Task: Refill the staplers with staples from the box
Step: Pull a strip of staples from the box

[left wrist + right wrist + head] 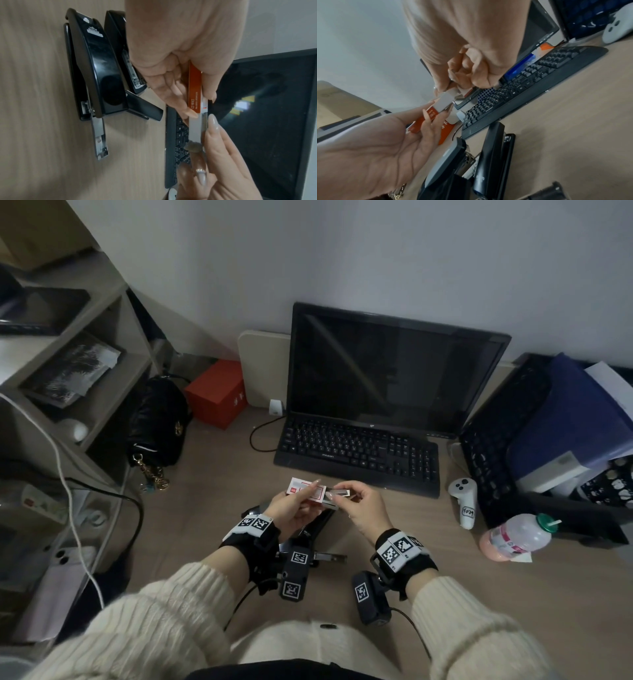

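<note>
My left hand (pixel 297 497) holds a red-and-white staple box (pixel 306 490) above the desk, thumb on top and fingers under it. The box's grey inner tray (pixel 197 127) is slid partly out to the right, and my right hand (pixel 343 494) pinches its end. Under my hands several black staplers lie on the desk. One stapler (pixel 97 65) has its metal magazine (pixel 100 142) slid out. Another stapler (pixel 122 51) lies beside it with its top swung up. In the right wrist view the tray (pixel 445 101) and staplers (pixel 493 155) also show.
A black keyboard (pixel 359 453) and a dark monitor (pixel 394 371) stand just behind my hands. A white controller (pixel 464 498), a pink bottle (pixel 517 537) and a black mesh rack (pixel 496 433) are to the right. At the left are a black handbag (pixel 157 422) and shelves.
</note>
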